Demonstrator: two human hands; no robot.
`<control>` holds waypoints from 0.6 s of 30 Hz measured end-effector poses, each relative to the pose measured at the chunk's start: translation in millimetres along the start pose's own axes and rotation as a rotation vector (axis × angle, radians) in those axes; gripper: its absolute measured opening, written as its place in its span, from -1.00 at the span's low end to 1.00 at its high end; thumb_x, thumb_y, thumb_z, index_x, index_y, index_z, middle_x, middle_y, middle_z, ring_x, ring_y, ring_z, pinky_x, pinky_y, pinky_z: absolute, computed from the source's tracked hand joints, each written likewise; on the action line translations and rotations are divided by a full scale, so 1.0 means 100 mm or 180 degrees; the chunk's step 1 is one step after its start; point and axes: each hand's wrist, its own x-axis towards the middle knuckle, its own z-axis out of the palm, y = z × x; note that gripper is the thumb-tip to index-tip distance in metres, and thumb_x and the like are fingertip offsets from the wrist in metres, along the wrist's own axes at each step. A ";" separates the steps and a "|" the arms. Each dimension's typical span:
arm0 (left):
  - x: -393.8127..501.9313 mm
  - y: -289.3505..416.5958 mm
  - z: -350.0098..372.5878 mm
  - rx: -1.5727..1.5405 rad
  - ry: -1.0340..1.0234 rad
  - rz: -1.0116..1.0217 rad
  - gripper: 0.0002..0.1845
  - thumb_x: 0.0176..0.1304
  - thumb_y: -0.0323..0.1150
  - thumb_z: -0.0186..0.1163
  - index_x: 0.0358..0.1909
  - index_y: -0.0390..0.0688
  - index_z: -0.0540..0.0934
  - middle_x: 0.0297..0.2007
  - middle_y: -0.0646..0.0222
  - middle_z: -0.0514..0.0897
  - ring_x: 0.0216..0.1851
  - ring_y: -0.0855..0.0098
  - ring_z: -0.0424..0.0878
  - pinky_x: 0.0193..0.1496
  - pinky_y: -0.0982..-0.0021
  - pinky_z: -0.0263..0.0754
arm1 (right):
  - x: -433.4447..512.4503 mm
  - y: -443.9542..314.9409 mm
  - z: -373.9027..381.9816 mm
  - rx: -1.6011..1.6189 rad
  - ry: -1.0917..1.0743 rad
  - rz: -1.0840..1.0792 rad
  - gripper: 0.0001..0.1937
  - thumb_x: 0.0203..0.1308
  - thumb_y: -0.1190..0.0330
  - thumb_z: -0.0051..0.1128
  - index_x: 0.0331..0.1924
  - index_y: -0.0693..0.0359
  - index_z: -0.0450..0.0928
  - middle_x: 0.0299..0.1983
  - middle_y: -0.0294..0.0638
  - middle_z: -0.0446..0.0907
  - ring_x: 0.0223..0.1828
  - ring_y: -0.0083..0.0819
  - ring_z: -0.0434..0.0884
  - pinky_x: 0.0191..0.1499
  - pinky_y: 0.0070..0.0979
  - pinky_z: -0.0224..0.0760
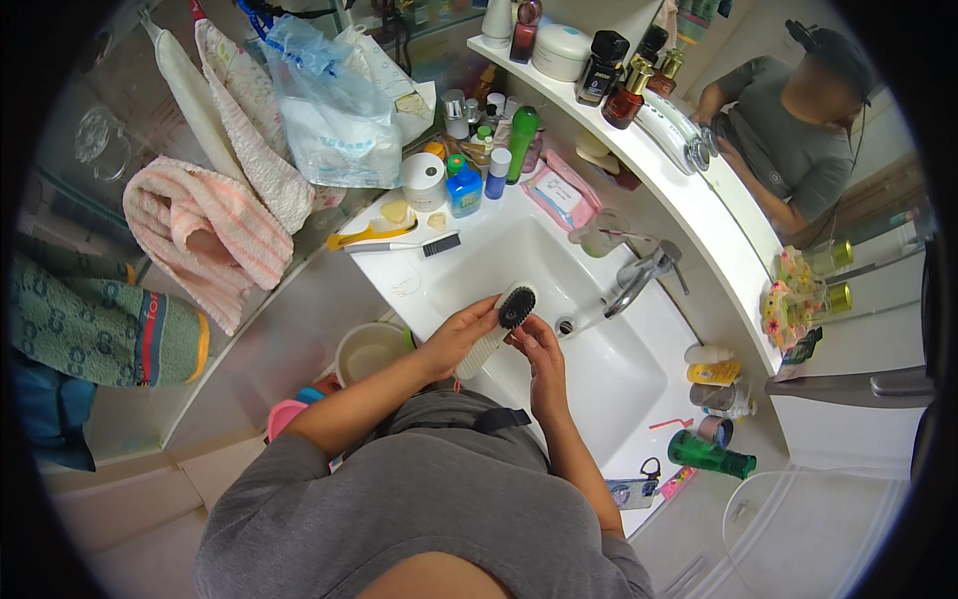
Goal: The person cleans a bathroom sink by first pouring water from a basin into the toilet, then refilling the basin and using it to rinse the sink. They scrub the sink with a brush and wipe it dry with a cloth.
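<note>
My left hand (465, 333) grips a brush with a pale ribbed handle (479, 356) and an oval head of black bristles (516, 308). The bristles face up towards me, over the near part of the white washbasin (636, 359). At the lower right edge of the head are the fingertips of my right hand (545, 359), thumb and fingers close together. Whether they pinch the bristles or only touch them is not clear. Beyond my hands are the drain (565, 326) and a chrome faucet (644, 277); no stream of water shows.
A yellow comb (374, 230) and a grey-handled brush (441, 245) lie on the left rim, near several bottles and jars. Pink wipes (561, 192) lie behind the basin. At right is a green bottle (711, 454). A white shelf (711, 232) curves above; a bucket (367, 356) stands below left.
</note>
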 end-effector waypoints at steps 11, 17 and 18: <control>-0.08 0.01 0.05 0.0392 0.0063 0.0084 -0.63 0.54 -0.26 0.14 0.25 -0.13 0.34 -0.03 0.28 0.67 -0.02 0.50 0.65 0.09 0.43 0.54 | -0.09 -0.04 0.18 -0.0164 0.0276 -0.0062 -0.53 0.36 0.39 0.17 0.31 0.26 0.39 0.12 -0.24 0.53 0.21 -0.44 0.48 0.29 -0.39 0.37; -0.17 0.12 0.16 0.0301 0.0057 0.0065 -0.66 0.48 -0.33 0.22 0.15 -0.12 0.33 -0.07 0.23 0.69 -0.13 0.44 0.68 -0.02 0.42 0.58 | -0.09 -0.04 0.11 0.0884 0.0321 0.0238 -0.62 0.40 0.39 0.15 0.24 0.30 0.45 0.05 -0.20 0.60 0.02 -0.44 0.59 0.16 -0.42 0.49; -0.18 0.12 0.16 0.0319 0.0046 0.0084 -0.66 0.47 -0.34 0.23 0.13 -0.12 0.33 -0.07 0.22 0.69 -0.13 0.43 0.69 -0.02 0.42 0.57 | -0.10 -0.04 0.10 0.0822 0.0297 0.0200 -0.63 0.39 0.40 0.14 0.22 0.30 0.47 0.03 -0.21 0.61 0.00 -0.45 0.60 0.15 -0.42 0.48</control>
